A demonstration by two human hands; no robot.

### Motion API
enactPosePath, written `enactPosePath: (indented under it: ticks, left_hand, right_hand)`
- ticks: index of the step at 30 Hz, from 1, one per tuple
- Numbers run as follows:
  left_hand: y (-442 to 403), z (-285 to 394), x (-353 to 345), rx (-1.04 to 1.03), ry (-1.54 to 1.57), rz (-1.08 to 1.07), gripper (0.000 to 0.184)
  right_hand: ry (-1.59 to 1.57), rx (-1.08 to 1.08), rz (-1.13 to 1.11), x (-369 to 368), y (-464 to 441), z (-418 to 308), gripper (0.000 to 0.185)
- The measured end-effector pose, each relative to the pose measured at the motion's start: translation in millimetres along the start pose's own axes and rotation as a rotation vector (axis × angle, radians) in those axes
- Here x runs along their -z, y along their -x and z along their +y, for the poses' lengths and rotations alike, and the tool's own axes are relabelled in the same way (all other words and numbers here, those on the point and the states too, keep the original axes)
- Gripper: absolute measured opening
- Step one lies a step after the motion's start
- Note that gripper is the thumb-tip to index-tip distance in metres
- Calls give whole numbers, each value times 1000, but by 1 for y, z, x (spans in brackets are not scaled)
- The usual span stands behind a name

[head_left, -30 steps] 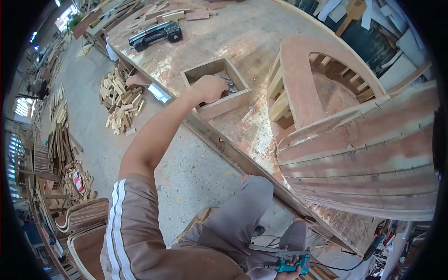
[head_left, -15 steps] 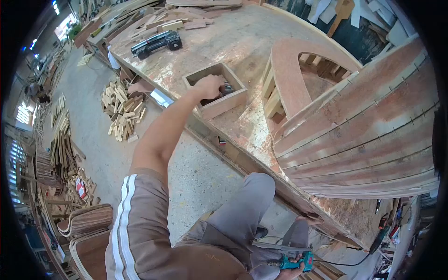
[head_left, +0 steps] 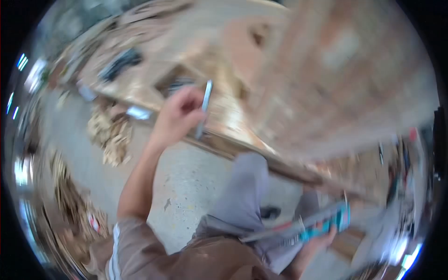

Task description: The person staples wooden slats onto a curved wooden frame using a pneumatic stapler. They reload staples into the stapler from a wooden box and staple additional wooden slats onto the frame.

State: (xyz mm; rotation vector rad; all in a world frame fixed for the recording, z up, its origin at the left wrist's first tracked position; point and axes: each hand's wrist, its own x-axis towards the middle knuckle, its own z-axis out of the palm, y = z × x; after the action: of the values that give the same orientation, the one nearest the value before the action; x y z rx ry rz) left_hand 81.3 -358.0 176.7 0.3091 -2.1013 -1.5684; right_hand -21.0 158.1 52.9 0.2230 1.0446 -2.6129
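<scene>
My left hand (head_left: 179, 114) pinches a thin, shiny metal strip (head_left: 206, 100) that points upward between thumb and fingers. Just behind it on the bench is an open wooden box (head_left: 190, 69), with more metal strips (head_left: 181, 84) blurred inside. At the lower right, my right hand (head_left: 325, 239) is wrapped round a teal tool (head_left: 343, 217) with a long grey metal rail, held over my lap. Motion blur hides the fine details of both hands.
A large curved wooden piece (head_left: 336, 84) covers the right of the bench (head_left: 151, 58). A black tool (head_left: 120, 64) lies at the back left, near loose wood. Cut wood blocks (head_left: 109, 135) are heaped on the floor. My knee (head_left: 252, 177) is close to the bench edge.
My left hand has come out of the box with a metal strip. The teal tool has risen and moved right in my right hand. The whole view has shifted and blurred.
</scene>
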Motion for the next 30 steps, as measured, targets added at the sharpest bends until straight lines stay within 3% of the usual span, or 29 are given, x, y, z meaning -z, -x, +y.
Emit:
enactPosePath:
  ticks: [4, 6, 7, 8, 11, 15, 18, 19, 23, 25, 27, 29, 30]
  left_hand:
    - [38, 40, -117, -29, 43, -374, 24]
    - [46, 53, -157, -132, 173, -472, 28]
    - [48, 59, -173, -104, 158, -452, 25]
    - [46, 71, -180, -133, 154, -463, 25]
    - [55, 90, -205, 22, 90, -560, 22]
    - [64, 96, -232, -173, -51, -537, 18]
    - [66, 100, -255, -86, -60, -540, 15]
    - [61, 99, -257, -250, -129, -601, 21]
    - [69, 77, -256, -444, 65, -647, 27]
    - [88, 63, -231, -64, 455, -593, 46]
    - [106, 27, -194, 30, 567, -689, 59]
    - [145, 14, -182, 228, 765, -644, 68]
    - [161, 22, -190, 220, 751, -526, 66]
  right_hand:
    - [31, -41, 30, -64, -19, 18, 45]
    - [-69, -14, -165, -87, -17, 29, 43]
    - [-88, -2, -296, -97, -15, 32, 39]
    - [-187, 4, -211, -107, -9, 33, 38]
    - [-348, -6, -277, -99, 1, 31, 53]
    - [-249, 68, -322, -83, 5, 21, 51]
    - [-210, 88, -254, -80, 14, 17, 49]
    - [-234, 85, -273, -78, 15, 17, 50]
    - [-364, 70, -238, -68, 20, 15, 48]
    - [-484, 41, -236, -60, 19, 10, 43]
    - [-366, 73, -76, -32, 16, 12, 43]
    - [-419, 130, -27, -39, 15, 7, 42]
    - [-442, 113, -70, -36, 11, 8, 42]
